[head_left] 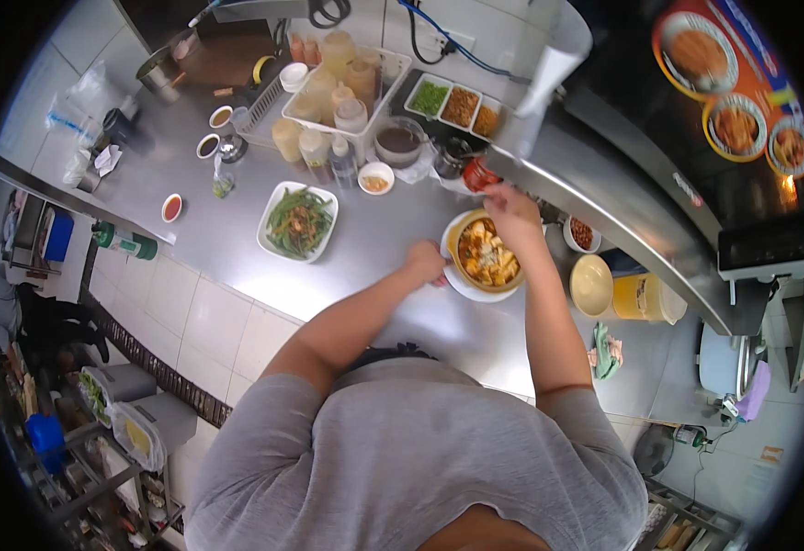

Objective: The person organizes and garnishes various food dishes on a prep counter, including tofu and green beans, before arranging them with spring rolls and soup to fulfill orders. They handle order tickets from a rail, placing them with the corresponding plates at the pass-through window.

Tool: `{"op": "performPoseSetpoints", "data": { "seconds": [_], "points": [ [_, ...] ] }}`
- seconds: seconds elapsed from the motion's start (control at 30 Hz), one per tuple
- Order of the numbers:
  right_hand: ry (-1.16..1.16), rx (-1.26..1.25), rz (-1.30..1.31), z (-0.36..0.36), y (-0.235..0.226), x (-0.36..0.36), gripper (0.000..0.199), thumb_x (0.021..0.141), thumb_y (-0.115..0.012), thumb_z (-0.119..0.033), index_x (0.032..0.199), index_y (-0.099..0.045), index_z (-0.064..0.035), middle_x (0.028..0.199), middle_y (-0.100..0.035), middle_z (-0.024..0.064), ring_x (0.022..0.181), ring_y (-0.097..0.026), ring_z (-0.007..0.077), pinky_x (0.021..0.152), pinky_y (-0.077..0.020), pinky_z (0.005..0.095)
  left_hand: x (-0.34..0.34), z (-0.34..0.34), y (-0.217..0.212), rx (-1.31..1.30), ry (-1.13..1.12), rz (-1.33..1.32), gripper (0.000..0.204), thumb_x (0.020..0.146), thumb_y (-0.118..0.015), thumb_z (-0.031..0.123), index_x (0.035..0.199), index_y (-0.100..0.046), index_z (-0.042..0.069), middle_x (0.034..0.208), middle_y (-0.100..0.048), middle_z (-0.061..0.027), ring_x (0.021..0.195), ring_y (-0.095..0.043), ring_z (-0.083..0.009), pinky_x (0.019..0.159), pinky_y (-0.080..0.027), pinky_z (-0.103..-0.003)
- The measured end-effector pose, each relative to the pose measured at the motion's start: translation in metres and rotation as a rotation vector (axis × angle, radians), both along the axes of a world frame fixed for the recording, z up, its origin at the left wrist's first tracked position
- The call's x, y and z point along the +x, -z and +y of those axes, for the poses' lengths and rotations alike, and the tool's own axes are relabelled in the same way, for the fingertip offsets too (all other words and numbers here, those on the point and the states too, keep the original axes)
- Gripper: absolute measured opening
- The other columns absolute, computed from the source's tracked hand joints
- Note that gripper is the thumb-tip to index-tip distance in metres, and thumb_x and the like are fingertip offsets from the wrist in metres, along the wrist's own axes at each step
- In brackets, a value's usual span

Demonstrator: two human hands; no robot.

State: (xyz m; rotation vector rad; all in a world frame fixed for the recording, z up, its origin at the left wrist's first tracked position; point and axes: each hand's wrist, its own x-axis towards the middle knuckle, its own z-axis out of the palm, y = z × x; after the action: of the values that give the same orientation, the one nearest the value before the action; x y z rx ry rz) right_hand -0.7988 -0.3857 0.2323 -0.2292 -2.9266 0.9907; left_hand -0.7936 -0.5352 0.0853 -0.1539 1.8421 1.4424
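Note:
A round tan bowl (456, 241) of cubed food in reddish-brown sauce with pale bits on top (488, 257) stands on a white plate (477, 294) near the counter's front. My left hand (427, 264) is closed at the plate's left rim. Over the bowl's far right edge is my right hand (510, 209), its fingers bunched together; what they hold, if anything, is hidden. Just beyond those fingertips sits a red container (478, 174); whether they touch it I cannot tell. To the left, a white square dish (325, 248) holds green beans with brown topping.
Behind are a white basket of sauce bottles (384, 73), a pot of dark liquid (398, 140) and a tray of chopped toppings (463, 106). On the right stand a metal hood (604, 197), a beige bowl (591, 285), a yellow tub (636, 298) and a cloth (606, 352).

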Motion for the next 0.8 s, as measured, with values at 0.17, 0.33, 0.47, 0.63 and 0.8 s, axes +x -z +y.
{"op": "performPoseSetpoints", "data": {
  "seconds": [0.17,0.33,0.47,0.63,0.8],
  "points": [
    [0.034,0.231,-0.039,-0.065,-0.021,-0.141,0.041,0.083,-0.060,-0.041,0.099,-0.066,-0.0040,0.097,-0.065,0.0180,0.088,-0.063,0.0321,0.076,-0.0480,0.0400,-0.003,-0.032,-0.005,0.031,0.066,0.058,0.018,0.084,-0.062,0.008,0.087,-0.057,-0.008,0.067,-0.063,-0.0183,0.052,-0.064,-0.0251,0.042,-0.054,-0.035],
    [0.340,0.362,-0.216,-0.076,0.031,-0.230,0.038,0.079,-0.065,-0.039,0.089,-0.069,-0.0029,0.099,-0.067,0.0166,0.097,-0.064,0.0282,0.079,-0.0499,0.0391,-0.015,-0.101,0.002,0.056,0.091,-0.024,0.026,0.083,-0.061,0.006,0.104,-0.054,-0.007,0.068,-0.063,-0.0161,0.053,-0.064,-0.0247,0.045,-0.053,-0.034],
    [0.283,0.223,-0.509,-0.047,0.061,-0.275,0.033,0.073,-0.072,-0.031,0.087,-0.070,-0.0008,0.083,-0.069,0.0149,0.083,-0.067,0.0304,0.075,-0.0516,0.0384,-0.012,-0.174,-0.026,0.027,0.269,0.154,0.032,0.090,-0.051,0.009,0.121,-0.048,0.002,0.085,-0.064,-0.0133,0.068,-0.065,-0.0204,0.057,-0.055,-0.031],
    [0.442,-0.231,-0.471,-0.053,0.063,-0.268,0.018,0.076,-0.070,-0.015,0.070,-0.063,0.0009,0.063,-0.063,0.0091,0.053,-0.057,0.0189,0.047,-0.0441,0.0337,-0.004,-0.275,-0.084,0.204,0.192,0.122,0.032,0.092,-0.049,0.010,0.124,-0.049,0.008,0.098,-0.065,-0.0065,0.083,-0.062,-0.0153,0.071,-0.051,-0.029],
    [0.549,-0.794,-0.339,-0.042,0.046,-0.225,0.017,0.083,-0.064,-0.012,0.071,-0.055,-0.0053,0.058,-0.048,0.0002,0.043,-0.036,0.0074,0.040,-0.0283,0.0218,-0.022,-0.316,-0.095,0.222,-0.056,0.151,0.029,0.093,-0.049,0.008,0.121,-0.050,0.005,0.101,-0.064,-0.0082,0.081,-0.062,-0.0147,0.072,-0.050,-0.028]
  ]
}}
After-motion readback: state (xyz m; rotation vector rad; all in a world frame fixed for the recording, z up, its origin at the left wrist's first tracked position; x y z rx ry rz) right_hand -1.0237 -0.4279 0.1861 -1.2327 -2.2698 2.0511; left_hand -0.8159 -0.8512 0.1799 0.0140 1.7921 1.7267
